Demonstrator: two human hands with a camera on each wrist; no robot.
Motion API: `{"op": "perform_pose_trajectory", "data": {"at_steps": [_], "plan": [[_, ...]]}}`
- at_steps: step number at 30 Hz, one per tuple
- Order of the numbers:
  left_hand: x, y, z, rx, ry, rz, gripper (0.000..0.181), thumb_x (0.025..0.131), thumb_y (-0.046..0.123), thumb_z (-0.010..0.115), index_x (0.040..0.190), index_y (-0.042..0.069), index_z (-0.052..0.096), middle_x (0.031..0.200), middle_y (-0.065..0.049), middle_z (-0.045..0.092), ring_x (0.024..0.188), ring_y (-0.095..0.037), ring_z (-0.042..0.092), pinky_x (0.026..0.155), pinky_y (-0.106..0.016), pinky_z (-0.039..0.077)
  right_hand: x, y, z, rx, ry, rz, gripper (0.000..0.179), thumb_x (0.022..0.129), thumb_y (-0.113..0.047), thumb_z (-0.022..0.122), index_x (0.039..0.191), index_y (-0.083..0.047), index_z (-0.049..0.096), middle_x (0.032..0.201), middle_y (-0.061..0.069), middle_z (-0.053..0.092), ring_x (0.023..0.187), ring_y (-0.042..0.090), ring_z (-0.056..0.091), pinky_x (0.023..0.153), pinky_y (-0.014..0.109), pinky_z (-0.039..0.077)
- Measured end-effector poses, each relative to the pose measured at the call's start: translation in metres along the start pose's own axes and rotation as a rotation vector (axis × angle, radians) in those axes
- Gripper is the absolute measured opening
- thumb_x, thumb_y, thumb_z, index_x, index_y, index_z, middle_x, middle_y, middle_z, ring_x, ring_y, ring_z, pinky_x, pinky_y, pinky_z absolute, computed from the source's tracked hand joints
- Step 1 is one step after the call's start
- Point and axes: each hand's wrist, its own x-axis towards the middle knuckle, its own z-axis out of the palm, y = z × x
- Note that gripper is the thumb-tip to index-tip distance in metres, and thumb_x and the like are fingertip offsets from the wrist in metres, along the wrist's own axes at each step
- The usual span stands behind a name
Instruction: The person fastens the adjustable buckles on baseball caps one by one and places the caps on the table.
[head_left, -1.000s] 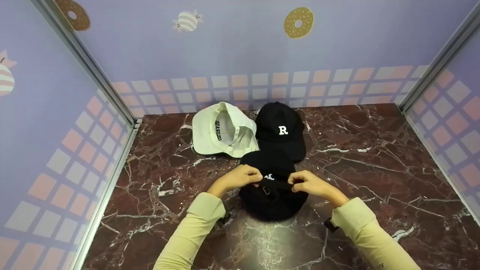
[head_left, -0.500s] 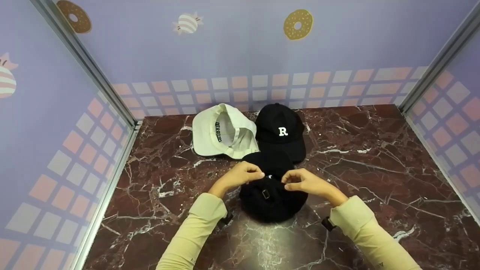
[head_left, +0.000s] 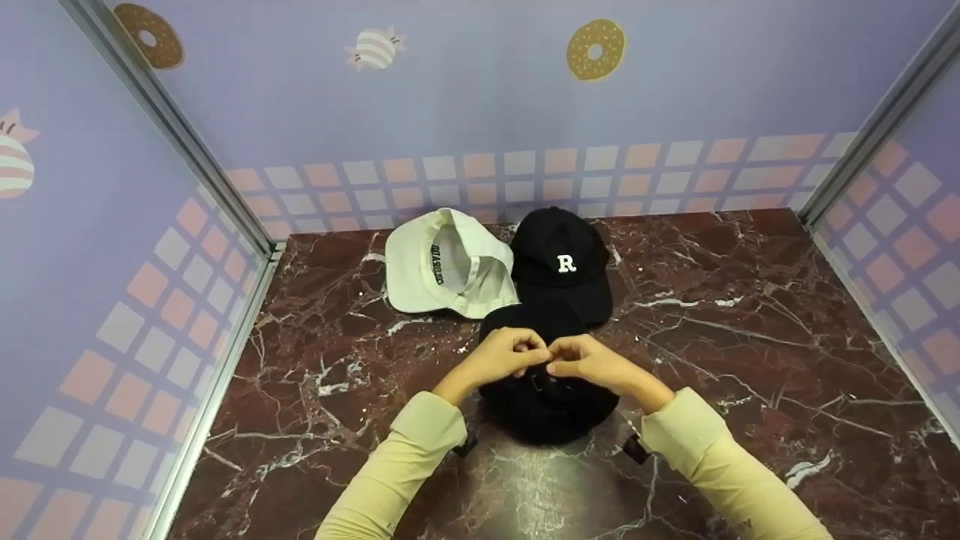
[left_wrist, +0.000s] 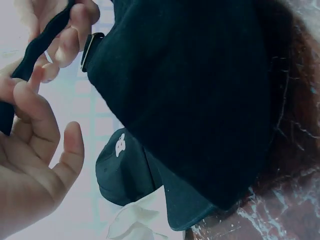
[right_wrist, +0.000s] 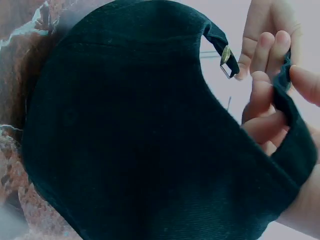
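Note:
A black cap [head_left: 551,416] lies on the marble-patterned surface with its brim [head_left: 532,319] pointing away. Over its back opening, my left hand [head_left: 510,354] and right hand [head_left: 589,363] meet, fingertips close together. The left wrist view shows both hands pinching the cap's cloth strap [left_wrist: 39,46] at two places along it. On the other side of the opening, a metal buckle [right_wrist: 228,62] hangs on its short tab, apart from the strap. Seen from the right wrist, the strap curves up from the cap's edge into the fingers.
Behind the black cap, a white cap [head_left: 409,262] lies tipped with its inside showing. Beside it sits another black cap [head_left: 555,236] with a white letter R. Patterned purple panels [head_left: 480,97] stand along the back and both sides.
My hands have come together over the cap's opening from either side, the right moving left and the left finally moving right. The other caps have stayed in place.

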Motion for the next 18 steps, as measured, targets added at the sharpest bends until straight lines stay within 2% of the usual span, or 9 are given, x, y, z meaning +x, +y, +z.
{"op": "perform_pose_trajectory", "data": {"at_steps": [2,5,9,12,13,15,18], "plan": [[0.0,-0.002,0.001,-0.01,0.008,0.007,0.021,0.084,0.026,0.058,0.09,0.006,0.063,0.057,0.001,0.051,0.047,-0.005,0.047,0.047,-0.018,0.039,-0.001,0.0,0.0,0.024,0.006,0.014,0.015,0.08,-0.002,0.055,0.088,0.011,0.053,0.072,-0.004,0.054,0.065,0.003,0.05,0.06,0.017,0.042],[-0.001,-0.007,0.001,-0.043,-0.003,0.024,0.024,0.089,0.025,0.051,0.098,0.005,0.06,0.07,-0.005,0.059,0.054,-0.007,0.052,0.053,-0.019,0.045,-0.002,0.0,-0.001,0.067,-0.01,0.018,0.005,0.08,0.001,0.054,0.082,0.006,0.052,0.067,-0.006,0.051,0.061,0.003,0.047,0.057,0.016,0.04],[-0.002,-0.014,0.0,-0.119,-0.063,0.03,0.034,0.095,0.025,0.036,0.109,0.0,0.055,0.089,-0.02,0.062,0.069,-0.023,0.06,0.066,-0.03,0.05,-0.004,0.001,-0.004,0.14,-0.044,0.024,0.002,0.081,0.001,0.053,0.081,0.0,0.053,0.067,-0.006,0.052,0.06,0.002,0.047,0.055,0.015,0.04],[-0.004,-0.018,-0.001,-0.157,-0.101,0.025,0.04,0.097,0.026,0.027,0.116,-0.001,0.049,0.092,-0.026,0.061,0.079,-0.034,0.06,0.073,-0.037,0.049,-0.007,0.0,-0.008,0.19,-0.048,0.04,0.004,0.082,-0.001,0.054,0.08,-0.005,0.054,0.065,-0.009,0.051,0.053,0.001,0.043,0.048,0.014,0.036],[-0.005,-0.019,-0.001,-0.144,-0.108,0.02,0.04,0.097,0.027,0.028,0.117,0.0,0.049,0.092,-0.026,0.062,0.081,-0.034,0.06,0.074,-0.036,0.048,-0.008,0.0,-0.009,0.205,-0.048,0.045,0.006,0.082,-0.002,0.054,0.08,-0.007,0.054,0.064,-0.01,0.051,0.05,0.0,0.041,0.045,0.013,0.033],[-0.007,-0.021,-0.002,-0.114,-0.132,-0.003,0.036,0.095,0.028,0.037,0.116,0.001,0.048,0.094,-0.021,0.063,0.083,-0.029,0.06,0.076,-0.032,0.048,-0.01,-0.001,-0.011,0.241,-0.051,0.055,0.009,0.082,-0.003,0.054,0.079,-0.011,0.054,0.062,-0.011,0.051,0.045,-0.001,0.036,0.041,0.013,0.028],[-0.01,-0.025,-0.002,-0.045,-0.201,-0.025,0.035,0.087,0.025,0.053,0.115,0.004,0.05,0.099,-0.014,0.063,0.089,-0.019,0.06,0.078,-0.025,0.046,-0.013,-0.003,-0.014,0.324,-0.071,0.062,0.011,0.083,-0.003,0.051,0.078,-0.013,0.054,0.063,-0.009,0.053,0.048,0.0,0.041,0.042,0.013,0.032]]}}
